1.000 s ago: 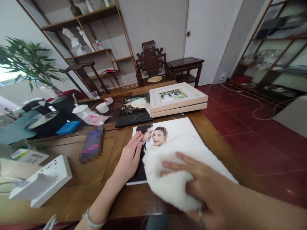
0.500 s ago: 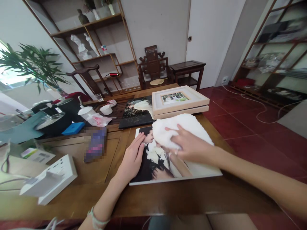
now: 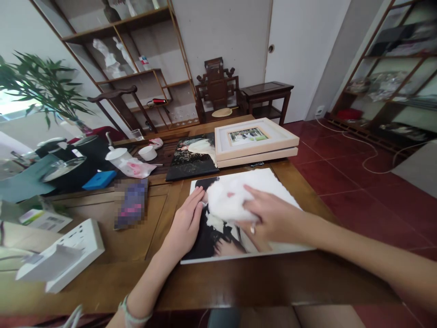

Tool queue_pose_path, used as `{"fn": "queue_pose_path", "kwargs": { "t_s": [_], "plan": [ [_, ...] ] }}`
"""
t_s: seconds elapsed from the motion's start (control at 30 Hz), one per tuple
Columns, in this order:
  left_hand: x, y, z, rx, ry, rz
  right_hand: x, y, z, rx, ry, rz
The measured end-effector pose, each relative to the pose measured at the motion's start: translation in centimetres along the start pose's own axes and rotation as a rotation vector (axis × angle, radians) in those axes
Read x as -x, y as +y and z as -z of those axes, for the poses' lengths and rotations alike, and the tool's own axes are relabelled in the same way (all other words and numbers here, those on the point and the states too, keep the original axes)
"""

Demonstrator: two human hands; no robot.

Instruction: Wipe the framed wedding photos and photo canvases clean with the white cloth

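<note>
A photo panel (image 3: 218, 255) with a printed picture of a couple lies flat on the wooden table, near its front edge. My left hand (image 3: 186, 221) rests on the panel's left side, fingers stretched out and lying flat. My right hand (image 3: 269, 212) grips a fluffy white cloth (image 3: 227, 198) and presses it on the panel's upper middle. The cloth is bunched up and covers the faces in the picture. Part of the right thumb and the fingers under the cloth are hidden.
Behind the panel are stacked wooden picture frames (image 3: 257, 152) and a dark photo panel (image 3: 187, 166). At left stand a white power strip (image 3: 78, 255), a blue block (image 3: 99, 180), a white cup (image 3: 148, 153) and black pots (image 3: 64, 175). A wooden chair (image 3: 215, 86) stands beyond.
My right hand has drawn the cloth left and toward me across the panel, bunching it smaller. More of the panel's upper right shows now. My left hand stays on the panel.
</note>
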State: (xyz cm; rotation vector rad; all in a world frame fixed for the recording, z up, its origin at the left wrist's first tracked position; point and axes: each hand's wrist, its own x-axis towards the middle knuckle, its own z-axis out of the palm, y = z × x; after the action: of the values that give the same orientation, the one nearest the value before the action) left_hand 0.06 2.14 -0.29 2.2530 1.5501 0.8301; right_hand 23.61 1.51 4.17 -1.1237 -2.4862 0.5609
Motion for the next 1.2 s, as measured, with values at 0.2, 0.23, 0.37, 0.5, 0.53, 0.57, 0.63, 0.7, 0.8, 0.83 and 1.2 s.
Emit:
{"fn": "queue_pose_path", "kwargs": {
  "t_s": [0.2,0.23,0.37,0.5,0.53,0.57,0.63,0.7,0.8,0.83,1.2],
  "plan": [
    [0.0,0.2,0.1,0.029,-0.002,0.026,-5.0,3.6,1.0,0.031,0.098,-0.020],
    [0.0,0.2,0.1,0.032,-0.002,0.030,-5.1,3.7,0.9,0.040,0.106,-0.016],
    [0.0,0.2,0.0,0.043,0.012,0.031,-3.3,2.1,0.3,0.064,0.079,0.097],
    [0.0,0.1,0.0,0.041,0.013,0.022,0.9,-1.4,-1.3,0.027,0.006,0.218],
    [0.0,0.2,0.0,0.041,0.014,0.025,2.0,-2.2,-2.0,0.012,-0.015,0.247],
    [0.0,0.2,0.0,0.042,0.018,0.029,3.0,-2.9,-2.6,-0.006,-0.031,0.281],
    [0.0,0.2,0.0,0.042,0.019,0.033,4.5,-3.8,-3.9,-0.053,-0.031,0.340],
    [0.0,0.2,0.1,0.041,0.016,0.030,5.3,-4.3,-4.4,-0.097,-0.013,0.372],
    [0.1,0.2,0.1,0.038,0.018,0.022,5.0,-4.0,-3.1,-0.138,-0.050,0.310],
    [0.1,0.1,0.1,0.038,0.020,0.021,4.4,-3.6,-2.3,-0.135,-0.060,0.260],
    [0.2,0.3,0.0,0.046,0.033,0.035,-2.6,1.9,-0.8,0.182,0.178,-0.022]
  ]
}}
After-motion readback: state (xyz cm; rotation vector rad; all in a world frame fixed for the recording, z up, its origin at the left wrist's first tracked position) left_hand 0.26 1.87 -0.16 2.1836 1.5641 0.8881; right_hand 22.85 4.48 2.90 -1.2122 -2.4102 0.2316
